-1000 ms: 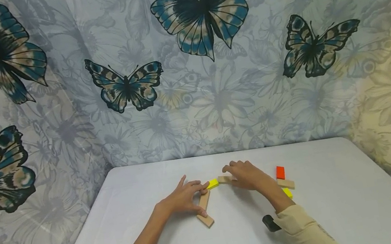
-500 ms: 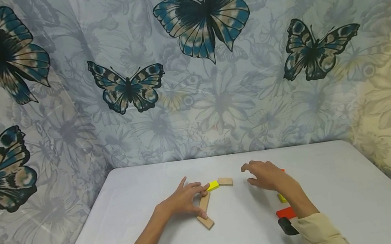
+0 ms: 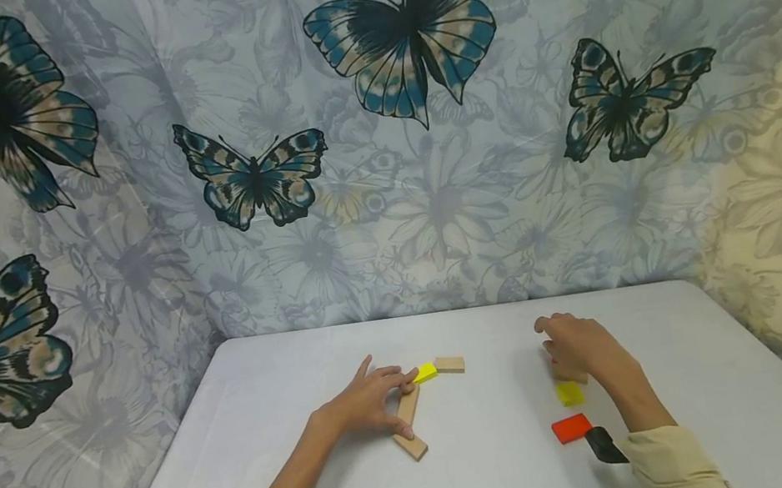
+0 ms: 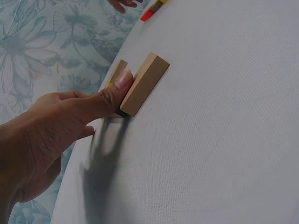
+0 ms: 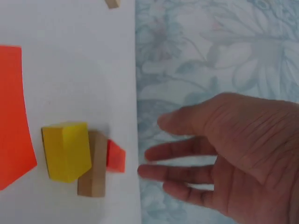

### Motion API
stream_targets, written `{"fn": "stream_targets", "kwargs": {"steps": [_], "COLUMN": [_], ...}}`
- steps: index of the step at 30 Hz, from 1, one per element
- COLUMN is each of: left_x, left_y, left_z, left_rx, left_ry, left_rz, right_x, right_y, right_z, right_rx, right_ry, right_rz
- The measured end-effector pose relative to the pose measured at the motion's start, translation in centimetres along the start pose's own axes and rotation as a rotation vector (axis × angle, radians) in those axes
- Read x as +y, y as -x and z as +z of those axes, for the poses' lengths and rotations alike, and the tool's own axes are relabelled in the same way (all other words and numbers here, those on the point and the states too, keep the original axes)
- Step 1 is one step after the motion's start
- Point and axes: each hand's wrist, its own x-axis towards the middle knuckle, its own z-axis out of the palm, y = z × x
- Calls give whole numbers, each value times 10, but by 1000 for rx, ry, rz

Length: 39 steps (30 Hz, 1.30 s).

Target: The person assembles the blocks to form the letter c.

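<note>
My left hand (image 3: 366, 398) is spread beside a bent row of small blocks, its thumb on the near wooden block (image 4: 145, 86) and its fingertips by a yellow block (image 3: 424, 372). Between thumb and fingers lies another wooden block (image 3: 409, 401). A further wooden block (image 3: 450, 364) continues the row past the yellow one. My right hand (image 3: 582, 346) hovers over the second group, fingers loosely bent and holding nothing. Below it are a wooden block (image 5: 92, 168), a yellow block (image 3: 569, 393) and a small-looking red block (image 5: 116, 156), which the hand hides in the head view.
Another red block (image 3: 572, 428) lies nearer, by the black wrist camera (image 3: 607, 446) on my right arm. The blocks are on a white table (image 3: 502, 480). A butterfly-patterned cloth (image 3: 393, 260) hangs behind the far edge.
My right hand has moved right, away from the far wooden block of the row, to over the right-hand group. The near red block has come into view. My left hand stays put.
</note>
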Motion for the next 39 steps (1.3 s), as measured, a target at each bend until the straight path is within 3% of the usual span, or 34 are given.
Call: {"fn": "stream_targets", "kwargs": {"steps": [4, 7, 10, 16, 20, 28, 39], "left_x": [1, 2, 2, 2, 3, 2, 0], "left_y": [1, 2, 2, 2, 1, 1, -1], "left_z": [1, 0, 0, 1, 1, 0, 1], "left_rx": [-2, -6, -3, 14, 15, 6, 2], "left_ry": [-6, -3, 2, -16, -17, -17, -29], "left_rz": [-7, -5, 3, 12, 14, 6, -5], "right_x": [11, 15, 15, 14, 15, 17, 7], "right_y": [-4, -6, -6, -7, -10, -16, -10], "right_z": [5, 14, 20, 22, 26, 36, 28], "right_rx": [-115, -149, -100, 41, 31, 28, 169], "right_ry": [-63, -160, -190, -85, -81, -205, -250], "right_rz": [92, 99, 59, 31, 79, 148, 20]}}
